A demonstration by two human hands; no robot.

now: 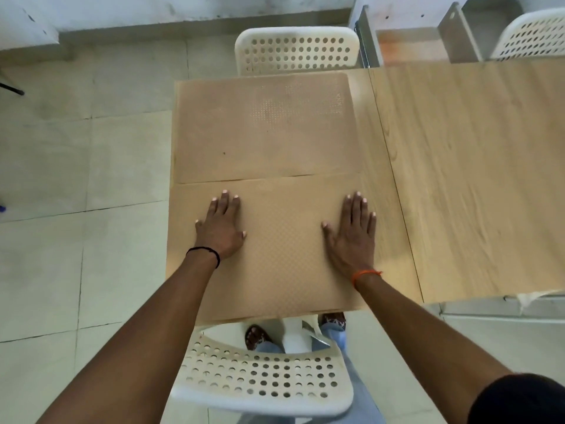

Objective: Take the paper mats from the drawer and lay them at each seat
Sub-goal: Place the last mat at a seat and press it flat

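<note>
Your two hands lie flat on the near paper mat (275, 249), the left hand (220, 226) close to its left side and the right hand (351, 237) close to its right edge; each grip is apart, fingers straight and spread, pressing the sheet and holding nothing. This mat reaches the near edge of the bench (458, 179) and almost its left edge. Its far edge touches the far paper mat (263, 130), which fills the bench up to the far side. To the right of both mats the wooden bench top is bare and wide. A white chair (263, 374) stands just in front of you under the near edge, another white chair (296, 50) at the far side. Both mats are light brown, flat, with a fine pattern of small dots.
</note>
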